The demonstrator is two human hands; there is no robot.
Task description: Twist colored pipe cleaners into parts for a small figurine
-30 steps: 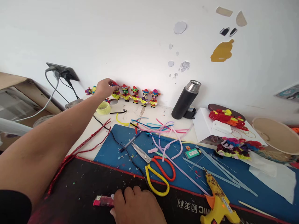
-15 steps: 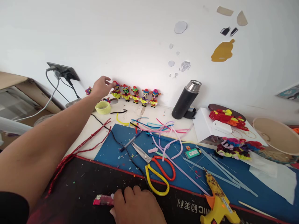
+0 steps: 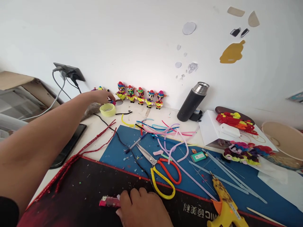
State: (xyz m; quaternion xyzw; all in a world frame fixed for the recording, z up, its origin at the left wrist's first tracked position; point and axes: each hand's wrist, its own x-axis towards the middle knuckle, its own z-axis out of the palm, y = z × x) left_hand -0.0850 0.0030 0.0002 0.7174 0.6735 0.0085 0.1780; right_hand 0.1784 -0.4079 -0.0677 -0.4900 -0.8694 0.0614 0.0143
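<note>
My right hand [image 3: 145,208] grasps a pink plastic lighter [image 3: 109,201] over the black mat [image 3: 94,186]; my left hand [image 3: 103,96], its grip unclear to me, is near five colourful fuzzy figures [image 3: 140,96].

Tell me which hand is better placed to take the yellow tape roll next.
Left, probably: the left hand is just beyond the yellow tape roll, while the right hand is farther off, at the pink lighter.

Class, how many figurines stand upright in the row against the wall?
5. From left to right: the one nearest the left hand, first figurine; green-faced one; red-faced one; white-faced one; one nearest the black flask, last figurine. The hand may hide others.
</note>
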